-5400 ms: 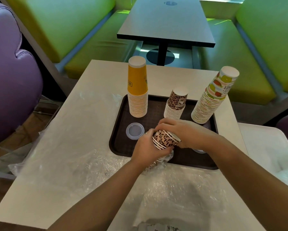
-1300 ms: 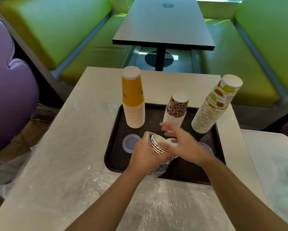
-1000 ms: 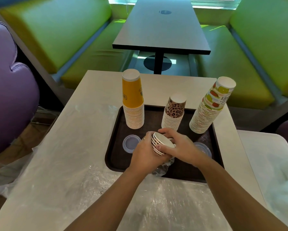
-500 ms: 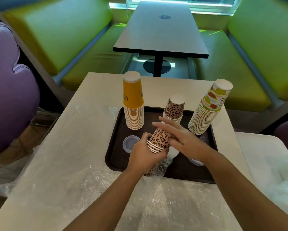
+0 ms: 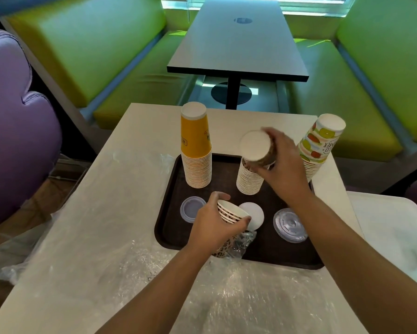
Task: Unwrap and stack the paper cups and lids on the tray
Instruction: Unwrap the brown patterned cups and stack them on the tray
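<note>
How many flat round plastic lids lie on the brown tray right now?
3, all along the tray's near half: a bluish lid left, a white lid partly behind the left hand, a clear lid right. Others may be hidden.

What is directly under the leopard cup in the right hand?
The right hand holds the leopard cup upside down over the leopard stack on the tray. The cup and hand hide the stack's top, so contact cannot be judged.

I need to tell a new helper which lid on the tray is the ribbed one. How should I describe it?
Start at the dark brown tray on the pale table. Three lids lie in its near half; take the one farthest right, the clear ribbed lid, below the right hand. Unlike the plain white lid and bluish lid, it has raised concentric rings.
</note>
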